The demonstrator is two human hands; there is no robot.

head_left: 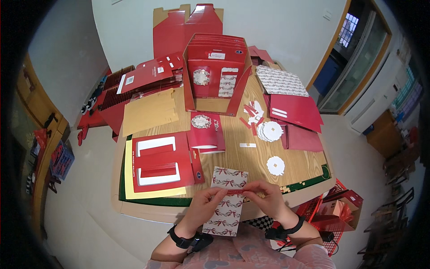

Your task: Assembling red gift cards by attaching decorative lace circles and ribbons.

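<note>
At the table's near edge I hold a long white paper wallet (224,215), printed with green wreaths and red bows. A narrow red strip (234,192) lies across its upper part. My left hand (207,204) grips the wallet's left edge, with the thumb at the strip's left end. At the strip's right end, the fingers of my right hand (265,196) are pinched together on it. Beyond my hands lies a white scalloped paper piece (275,166), with a small tan square at its middle. A white label strip (247,145) is farther up.
A tall red display box (192,85) full of red packs stands at the back. Left are a red die-cut card (159,181), tan envelopes (150,112) and stacked red packs (148,74). Right are red folders (295,110), patterned sheets (281,80) and stacked scalloped pieces (270,131).
</note>
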